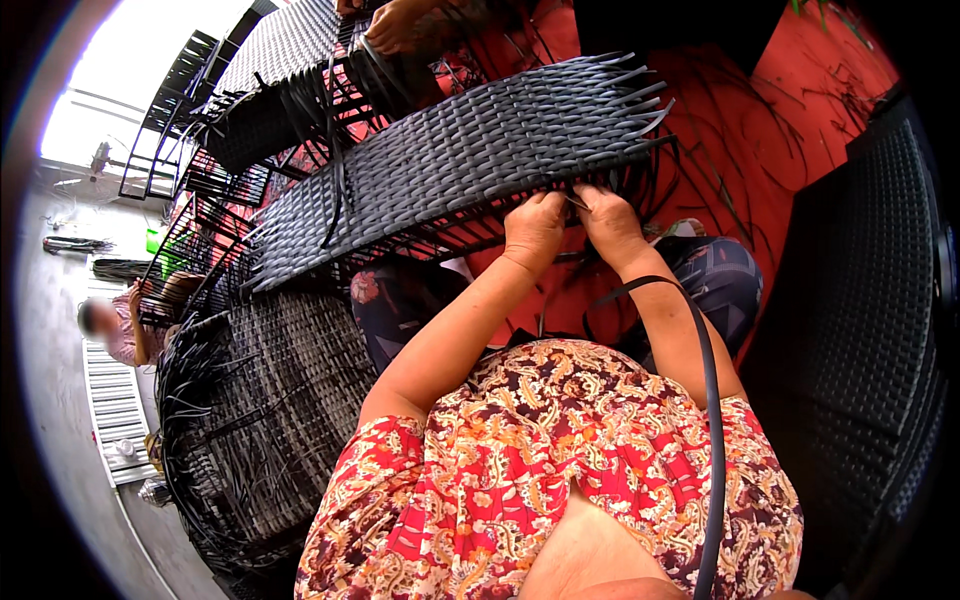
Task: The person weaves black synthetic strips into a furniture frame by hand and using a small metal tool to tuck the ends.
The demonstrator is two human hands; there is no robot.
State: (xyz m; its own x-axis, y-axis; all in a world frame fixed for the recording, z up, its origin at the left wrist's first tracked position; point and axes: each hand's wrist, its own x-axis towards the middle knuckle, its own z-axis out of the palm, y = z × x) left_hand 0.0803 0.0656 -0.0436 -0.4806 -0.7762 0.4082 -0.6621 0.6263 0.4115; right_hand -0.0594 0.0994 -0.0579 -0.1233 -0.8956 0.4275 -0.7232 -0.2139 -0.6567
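Note:
A long woven panel (440,150) of dark grey plastic strips lies slanting in front of me, its far right end fringed with loose strip ends. At its near edge, my left hand (535,230) is closed in a pinch, and what its fingertips hold is hidden. Close beside it, my right hand (607,222) pinches a short visible bit of strip between the two hands. One long flat grey strip (716,430) arches across my right forearm and trails to the lower edge of the view. Beneath the panel, dark frame bars show.
A round bundle of dark woven work (270,420) stands at my left. Black woven furniture (850,330) is close on my right. Scraps litter the red floor covering (740,140). Another person's hand (395,25) is at a farther woven piece; a second person (125,325) sits far left.

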